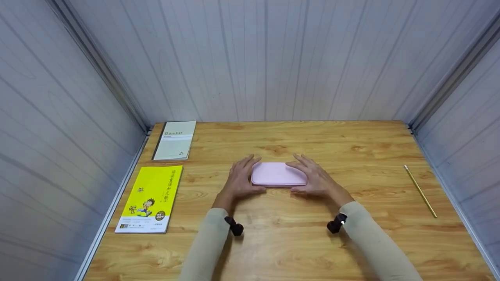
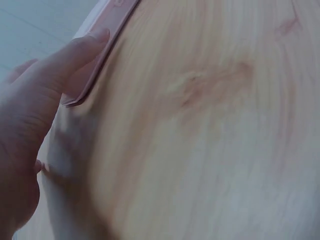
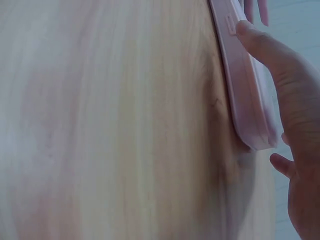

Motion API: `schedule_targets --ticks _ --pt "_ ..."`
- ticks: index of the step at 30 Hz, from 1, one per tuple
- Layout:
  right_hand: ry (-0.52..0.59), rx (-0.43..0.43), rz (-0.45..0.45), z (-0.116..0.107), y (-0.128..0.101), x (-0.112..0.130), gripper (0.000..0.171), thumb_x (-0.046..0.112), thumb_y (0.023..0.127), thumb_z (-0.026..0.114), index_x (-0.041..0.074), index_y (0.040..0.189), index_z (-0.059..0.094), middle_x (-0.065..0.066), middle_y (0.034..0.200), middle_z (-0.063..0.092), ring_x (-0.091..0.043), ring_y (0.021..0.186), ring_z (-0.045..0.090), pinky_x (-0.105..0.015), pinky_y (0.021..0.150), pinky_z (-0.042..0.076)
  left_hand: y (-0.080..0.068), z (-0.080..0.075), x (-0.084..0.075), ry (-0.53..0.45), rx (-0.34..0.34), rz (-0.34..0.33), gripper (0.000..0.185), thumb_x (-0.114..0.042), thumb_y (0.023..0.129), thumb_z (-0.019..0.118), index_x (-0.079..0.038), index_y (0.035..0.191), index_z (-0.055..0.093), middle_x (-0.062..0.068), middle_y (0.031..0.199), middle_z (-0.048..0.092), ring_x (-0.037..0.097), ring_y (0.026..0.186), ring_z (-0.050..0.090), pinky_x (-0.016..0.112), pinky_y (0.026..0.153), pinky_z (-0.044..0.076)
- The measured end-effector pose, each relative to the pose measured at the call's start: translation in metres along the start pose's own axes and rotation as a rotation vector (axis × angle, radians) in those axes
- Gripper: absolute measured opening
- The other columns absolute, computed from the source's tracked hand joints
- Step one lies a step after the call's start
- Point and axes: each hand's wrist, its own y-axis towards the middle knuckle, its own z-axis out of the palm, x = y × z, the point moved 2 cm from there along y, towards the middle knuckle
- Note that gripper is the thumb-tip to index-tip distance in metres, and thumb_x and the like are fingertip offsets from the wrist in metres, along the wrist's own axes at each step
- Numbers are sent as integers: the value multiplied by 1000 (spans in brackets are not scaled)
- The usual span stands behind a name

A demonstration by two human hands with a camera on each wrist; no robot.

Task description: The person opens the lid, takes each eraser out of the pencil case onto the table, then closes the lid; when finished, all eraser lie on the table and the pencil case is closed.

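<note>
A pink pencil case [image 1: 279, 174] with rounded corners lies lengthwise across the middle of the wooden table, its lid closed. My left hand [image 1: 243, 178] grips its left end, thumb along the near side and fingers toward the far edge. At the opposite end, my right hand [image 1: 312, 176] holds it the same way. In the left wrist view the left thumb [image 2: 82, 47] lies on the front wall. The right wrist view shows the right thumb [image 3: 255, 37] beside a small raised tab on the case's front.
On the left of the table lie a yellow book [image 1: 152, 191] with a cartoon child and, behind it, a pale notebook [image 1: 175, 140] marked "Gambit". A gold pencil [image 1: 420, 191] lies at the right. Pale panel walls [image 1: 265, 62] enclose the back and both sides.
</note>
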Motion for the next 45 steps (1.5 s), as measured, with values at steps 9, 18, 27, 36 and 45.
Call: schedule_targets --ticks 9,18,27,36,45 --pt "7 -49 7 9 -8 -7 72 37 88 97 18 153 70 -27 173 50 -57 160 46 -79 126 37 0 9 2 -35 -88 -9 92 -49 80 100 -20 159 64 15 165 63 44 157 51 76 134 23" --pt "75 -80 -17 10 -7 -8 61 27 87 97 18 144 77 -27 160 60 -55 146 55 -75 120 44 -2 10 4 -137 -145 -13 83 -41 73 106 -17 145 73 12 151 72 43 149 53 74 132 26" --pt "128 -64 7 11 -8 -8 58 31 90 95 22 144 77 -24 161 59 -51 144 54 -72 117 45 -1 11 4 -114 -100 -20 86 -46 73 105 -18 146 70 15 156 68 46 151 49 75 133 23" --pt "189 -55 24 12 -10 -10 52 28 88 95 23 137 79 -23 164 57 -52 148 48 -75 120 37 -1 14 0 -116 -94 -5 88 -52 71 105 -23 148 73 13 156 68 42 153 50 80 135 12" --pt "208 -36 22 13 -11 -13 51 26 91 94 22 140 79 -24 167 55 -54 150 46 -76 121 36 -2 15 2 -116 -93 -8 87 -52 70 106 -25 146 74 12 153 68 41 151 51 80 135 12"
